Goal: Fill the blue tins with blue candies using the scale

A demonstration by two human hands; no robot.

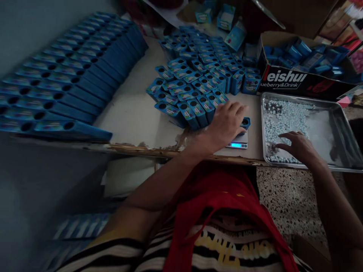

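My left hand [227, 124] is beside and partly over a small blue carton [246, 122] on a digital scale [236, 143] with a lit blue display. Its fingers are spread apart, and the thumb overlaps the carton's near edge; whether it touches is unclear. Over the metal tray [337, 163] on the right, my right hand [302, 147] has thumb and fingers apart above small white and pale blue candies [283, 117]. No candy can be made out in its fingers.
Many blue cartons [195, 90] with round top holes stand mid-table. Further rows [93, 68] fill the left side. A black cardboard box [300, 82] of blue cartons sits behind the tray. The table's worn front edge [141, 149] runs before me.
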